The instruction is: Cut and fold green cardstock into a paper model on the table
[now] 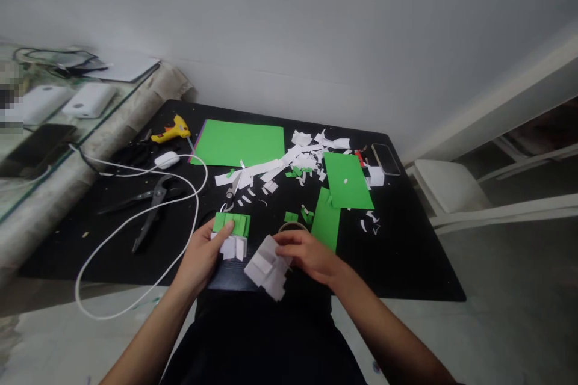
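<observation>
My left hand (204, 252) is closed on a green and white folded paper piece (233, 225), its thumb lying across the green part. In my right hand (311, 252) is a white folded paper piece (267, 267), pinched at its upper right corner and tilted over the table's front edge. The two pieces are apart. Behind my right hand shows the rim of a round roll (293, 226), mostly hidden. Scissors (230, 195) lie just beyond the left hand. A small green paper piece (291, 216) rests near the roll.
Green sheets (244, 141) and white paper scraps (289, 159) cover the black table's back and middle. At left are a yellow glue gun (174, 130), large pliers-like cutters (156, 204) and a looping white cable (196, 192). A phone (386, 159) lies at the back right.
</observation>
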Motion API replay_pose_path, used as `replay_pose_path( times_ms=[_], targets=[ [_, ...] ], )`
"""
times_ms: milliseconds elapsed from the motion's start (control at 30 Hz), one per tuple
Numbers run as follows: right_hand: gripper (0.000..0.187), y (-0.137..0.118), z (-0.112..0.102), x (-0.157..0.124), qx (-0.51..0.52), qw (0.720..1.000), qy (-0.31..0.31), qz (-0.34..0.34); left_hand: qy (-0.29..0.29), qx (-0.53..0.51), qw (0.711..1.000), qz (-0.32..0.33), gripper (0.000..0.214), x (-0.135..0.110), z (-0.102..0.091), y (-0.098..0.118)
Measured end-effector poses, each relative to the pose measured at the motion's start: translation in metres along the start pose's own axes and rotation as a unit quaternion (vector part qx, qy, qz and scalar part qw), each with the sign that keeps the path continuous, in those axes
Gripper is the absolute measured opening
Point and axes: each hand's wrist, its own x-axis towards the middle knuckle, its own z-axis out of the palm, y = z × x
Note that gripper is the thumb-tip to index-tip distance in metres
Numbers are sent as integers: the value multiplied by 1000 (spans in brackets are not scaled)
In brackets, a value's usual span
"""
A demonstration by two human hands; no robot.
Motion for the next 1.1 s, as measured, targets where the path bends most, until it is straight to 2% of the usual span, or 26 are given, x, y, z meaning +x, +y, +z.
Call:
replay_pose_path(
  times_ms=[67,133,333,433,533,633,700,800,867,933,1100],
  targets=[
    [27,11,9,7,-28,999,-5,-24,21,6,1000,12,45,1,-2,0],
    [26,15,9,9,-80,995,3,-63,25,20,999,20,45,1,-3,1],
    [23,6,-19,2,-192,972,51,-123,-14,38,999,5,52,1,3,-1],
    [20,-1,-29,0,-260,950,86,-149,-27,39,999,9,57,0,5,0],
    [20,-7,-29,4,-335,918,111,-184,-25,84,996,35,52,0,5,3],
    [22,-8,-19,13,-408,878,101,-229,-9,152,987,55,51,-1,5,6],
    [22,-3,-11,21,-471,827,111,-286,-7,191,980,55,50,-2,5,6],
    [24,11,-1,26,-546,725,159,-389,-15,241,968,70,46,-3,2,6],
    [27,21,3,22,-565,680,175,-434,-33,275,957,82,42,-3,0,6],
    [33,31,7,15,-572,662,171,-454,-52,313,944,95,40,-3,-1,6],
    [34,51,17,-5,-575,665,137,-455,-81,411,902,106,37,-1,-2,14]
  ],
)
